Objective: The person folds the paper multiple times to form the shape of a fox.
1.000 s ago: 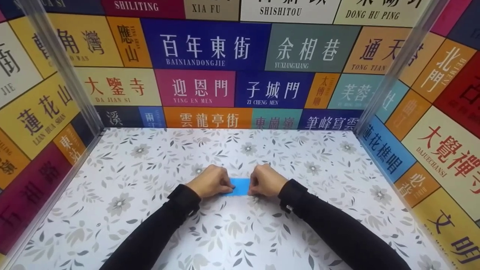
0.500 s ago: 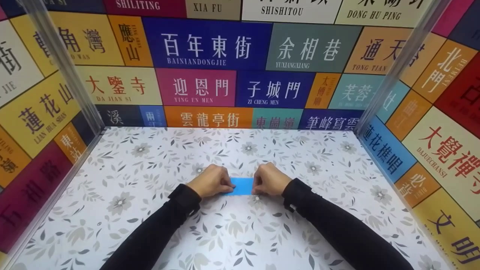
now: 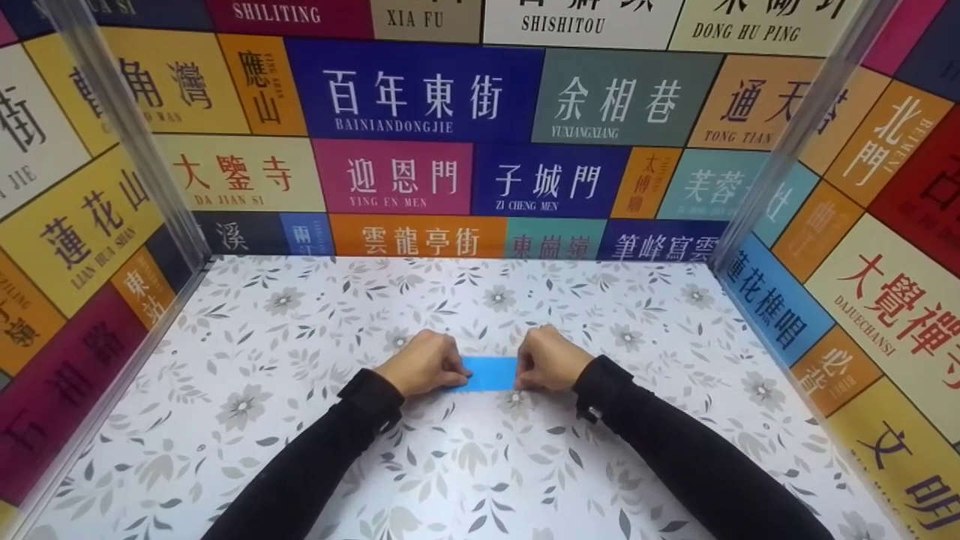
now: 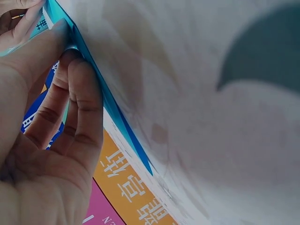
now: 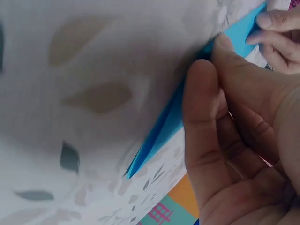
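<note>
Flat on the table lies a small piece of blue paper point(image 3: 491, 373), with much of its ends covered by the hands. My left hand point(image 3: 421, 364) pinches its left end between thumb and fingers. At the right end, my right hand point(image 3: 551, 360) pinches the paper's edge near the table. Folded layers of the blue paper point(image 5: 161, 133) show in the right wrist view, slightly parted at the corner. In the left wrist view the paper point(image 4: 123, 124) appears as a thin creased strip beside the curled fingers.
A white table point(image 3: 360, 465) with a grey flower and leaf print lies under both hands. Colourful sign-covered panels point(image 3: 412, 90) stand at the back and sides, with clear corner strips point(image 3: 739, 195) where they meet.
My right hand has slid a little to the right along the paper, so more blue shows between the hands. The left hand has stayed nearly still.
</note>
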Available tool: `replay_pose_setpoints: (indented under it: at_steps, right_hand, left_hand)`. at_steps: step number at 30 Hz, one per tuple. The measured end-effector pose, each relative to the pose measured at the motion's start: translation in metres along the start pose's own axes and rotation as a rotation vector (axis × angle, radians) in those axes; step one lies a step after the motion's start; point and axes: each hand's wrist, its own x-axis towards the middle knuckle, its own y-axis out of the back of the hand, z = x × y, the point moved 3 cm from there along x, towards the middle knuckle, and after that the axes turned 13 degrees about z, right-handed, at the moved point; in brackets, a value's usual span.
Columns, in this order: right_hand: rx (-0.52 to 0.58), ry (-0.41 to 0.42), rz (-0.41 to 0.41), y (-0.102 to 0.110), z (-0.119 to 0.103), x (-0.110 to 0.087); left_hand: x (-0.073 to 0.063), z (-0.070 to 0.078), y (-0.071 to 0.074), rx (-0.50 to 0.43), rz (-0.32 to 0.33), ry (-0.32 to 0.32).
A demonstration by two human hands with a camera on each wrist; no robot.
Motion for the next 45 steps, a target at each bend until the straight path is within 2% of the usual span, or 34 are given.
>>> replay_pose_setpoints:
  at_steps: [4, 15, 26, 27, 31, 33, 34, 35, 45]
  right_hand:
    - [0.015, -0.037, -0.01, 0.002, 0.006, -0.004]
    - [0.021, -0.073, 0.001, 0.007, 0.011, -0.011]
    - [0.036, -0.077, 0.008, 0.007, 0.011, -0.011]
    - [0.04, -0.057, 0.019, -0.004, 0.029, -0.01]
    - [0.052, -0.063, 0.021, -0.005, 0.034, -0.01]
    - [0.05, -0.065, 0.026, -0.004, 0.034, -0.01]
    - [0.046, -0.089, 0.018, 0.007, 0.016, -0.012]
    - [0.042, -0.088, 0.023, 0.008, 0.014, -0.013]
    - [0.072, -0.102, 0.031, 0.006, 0.013, -0.018]
  left_hand:
    - [0.001, 0.0, -0.001, 0.0, -0.007, -0.004]
    - [-0.001, -0.001, 0.001, 0.007, -0.006, 0.006]
    - [-0.002, 0.001, 0.001, 0.009, 0.004, -0.001]
    - [-0.002, 0.0, 0.001, 0.008, 0.006, -0.001]
    - [-0.002, 0.002, 0.001, 0.01, 0.01, 0.002]
    - [-0.001, 0.002, 0.001, 0.013, 0.013, 0.004]
    - [-0.001, 0.003, 0.001, 0.017, 0.014, 0.006]
    - [-0.001, 0.003, 0.001, 0.021, 0.015, 0.007]
    - [-0.005, 0.006, -0.002, 0.038, -0.003, 0.022]
